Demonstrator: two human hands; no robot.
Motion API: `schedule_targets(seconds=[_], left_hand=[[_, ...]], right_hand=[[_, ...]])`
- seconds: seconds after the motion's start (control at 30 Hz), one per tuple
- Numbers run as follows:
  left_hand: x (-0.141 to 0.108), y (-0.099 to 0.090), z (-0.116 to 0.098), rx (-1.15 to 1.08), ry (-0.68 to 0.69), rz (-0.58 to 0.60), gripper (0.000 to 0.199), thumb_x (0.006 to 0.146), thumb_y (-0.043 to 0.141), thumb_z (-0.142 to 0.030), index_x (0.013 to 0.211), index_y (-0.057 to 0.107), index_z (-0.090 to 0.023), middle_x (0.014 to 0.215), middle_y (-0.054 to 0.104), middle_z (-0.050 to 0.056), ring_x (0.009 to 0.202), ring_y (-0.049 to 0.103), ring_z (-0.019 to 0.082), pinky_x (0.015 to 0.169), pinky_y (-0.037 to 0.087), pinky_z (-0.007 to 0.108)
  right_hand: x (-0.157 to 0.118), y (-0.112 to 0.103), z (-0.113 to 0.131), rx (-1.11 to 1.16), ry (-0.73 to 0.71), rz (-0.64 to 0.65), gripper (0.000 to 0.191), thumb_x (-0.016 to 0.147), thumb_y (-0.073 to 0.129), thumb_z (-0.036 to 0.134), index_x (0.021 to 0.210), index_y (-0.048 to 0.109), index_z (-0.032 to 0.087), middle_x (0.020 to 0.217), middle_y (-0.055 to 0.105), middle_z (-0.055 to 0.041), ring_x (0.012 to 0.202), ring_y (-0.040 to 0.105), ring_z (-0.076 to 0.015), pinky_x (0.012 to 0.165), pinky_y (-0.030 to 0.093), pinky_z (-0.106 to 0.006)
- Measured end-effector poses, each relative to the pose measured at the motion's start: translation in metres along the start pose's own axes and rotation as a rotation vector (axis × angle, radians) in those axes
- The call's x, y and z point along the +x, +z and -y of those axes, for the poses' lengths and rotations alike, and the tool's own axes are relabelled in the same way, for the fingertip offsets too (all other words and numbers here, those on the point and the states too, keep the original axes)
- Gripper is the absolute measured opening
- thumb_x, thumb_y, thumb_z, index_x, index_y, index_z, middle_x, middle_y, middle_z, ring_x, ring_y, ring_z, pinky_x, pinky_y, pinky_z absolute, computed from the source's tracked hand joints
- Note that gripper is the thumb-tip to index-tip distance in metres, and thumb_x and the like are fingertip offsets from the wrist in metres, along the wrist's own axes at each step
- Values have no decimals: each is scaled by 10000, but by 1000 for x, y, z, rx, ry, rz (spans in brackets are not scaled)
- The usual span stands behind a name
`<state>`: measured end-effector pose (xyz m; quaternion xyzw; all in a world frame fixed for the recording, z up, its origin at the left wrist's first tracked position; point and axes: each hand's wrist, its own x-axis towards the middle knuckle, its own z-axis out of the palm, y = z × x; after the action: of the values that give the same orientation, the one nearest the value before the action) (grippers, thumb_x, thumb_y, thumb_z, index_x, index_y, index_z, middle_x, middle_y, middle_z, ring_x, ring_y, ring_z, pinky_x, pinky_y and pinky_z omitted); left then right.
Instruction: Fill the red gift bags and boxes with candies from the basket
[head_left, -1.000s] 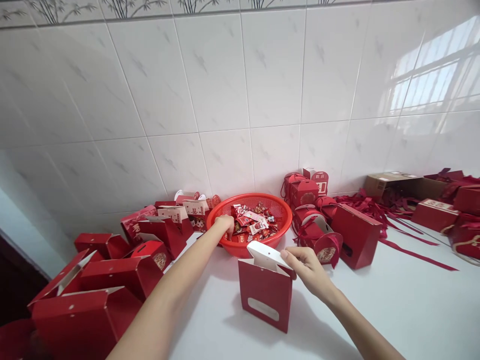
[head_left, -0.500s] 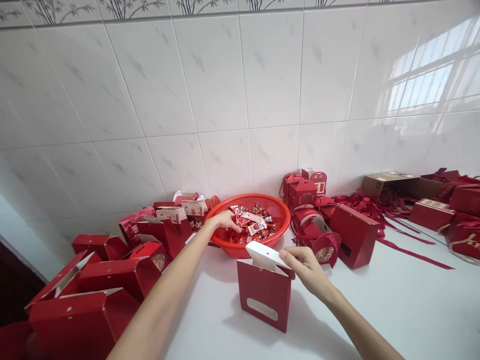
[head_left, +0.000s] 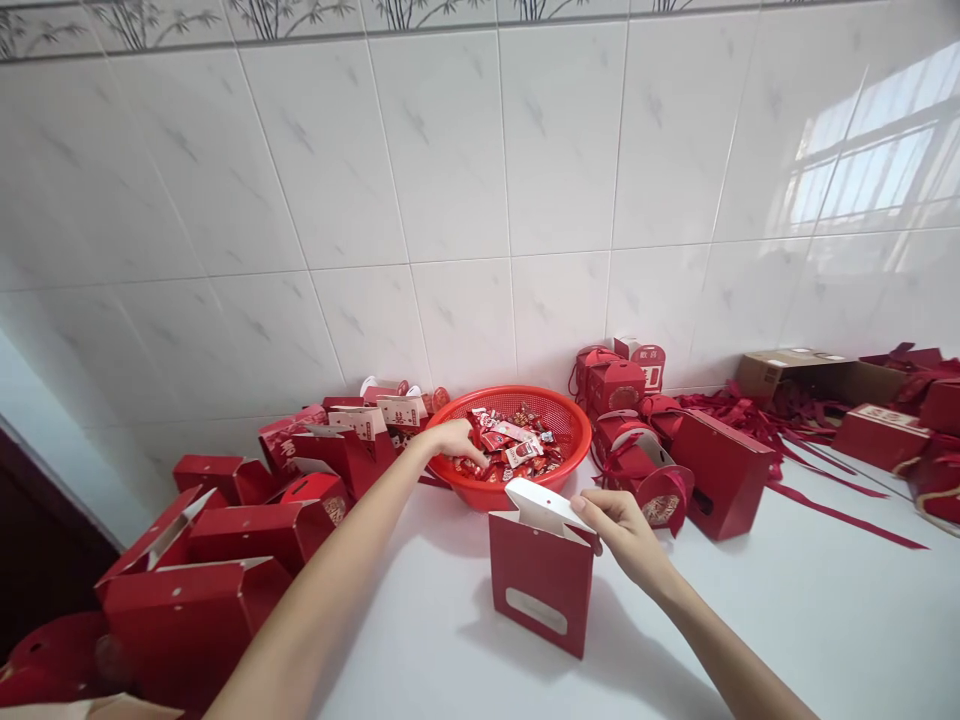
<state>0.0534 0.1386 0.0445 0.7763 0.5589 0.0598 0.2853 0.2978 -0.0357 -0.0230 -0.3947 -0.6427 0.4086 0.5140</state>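
Observation:
My left hand (head_left: 456, 440) reaches into a red plastic basket (head_left: 582, 440) of wrapped candies (head_left: 521, 452). Its fingers curl down among the candies; what they grip is hidden. My right hand (head_left: 622, 530) pinches the top right edge of a red paper gift box (head_left: 540, 580), thumb over the white inner flap. The box stands upright on the white table in front of the basket, its top open and an oval window low on its front.
Open red boxes (head_left: 195, 610) crowd the left side. Right of the basket stand ribboned boxes (head_left: 616, 385) and a larger red box (head_left: 720, 470). Red ribbons (head_left: 847, 515), a cardboard carton (head_left: 787, 368) and more boxes lie farther right. A tiled wall (head_left: 457, 200) rises behind.
The view has turned slightly left, so everything sits a little farther right. My left hand stays in the candies, and my right hand keeps holding the upright box.

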Motion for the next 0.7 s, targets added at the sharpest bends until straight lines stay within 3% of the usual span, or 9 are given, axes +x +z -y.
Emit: schedule_targets(seconds=[0.1,0.2,0.37,0.53,0.7], left_hand=[[10,7,1,106,-85,61,331,372,894,-218,476,584,-164,457,578,1,479,547,174,489,376,253],[16,15,2,176,-135,74,351,392,901,-214,457,559,-168,429,556,-7,456,528,161,483,366,253],[19,19,5,185,-151,87,261,600,859,-249,628,626,-136,486,559,-64,431,481,93,487,383,224],[32,16,12,172,-216,33,244,678,830,-217,602,614,-136,533,597,-8,513,574,137,521,453,245],[42,19,21,88,-200,-53,196,928,663,-302,940,659,-106,858,668,15,724,649,139,657,563,283]], right_hand=[[0,-1,-1,1,2,7,555,878,533,608,538,422,184,518,375,26,491,356,-93,479,258,-251],[1,-1,-2,5,1,12,550,880,530,606,545,432,181,526,385,25,492,363,-92,479,267,-249],[1,-1,-3,-16,1,12,561,883,516,616,541,406,186,531,353,29,493,358,-92,475,255,-248],[1,-1,-3,-27,-5,16,566,885,511,615,536,385,188,532,331,33,496,344,-90,476,243,-249],[0,-1,-2,-15,-7,15,548,895,513,592,545,400,186,541,355,28,503,348,-91,478,252,-249]])
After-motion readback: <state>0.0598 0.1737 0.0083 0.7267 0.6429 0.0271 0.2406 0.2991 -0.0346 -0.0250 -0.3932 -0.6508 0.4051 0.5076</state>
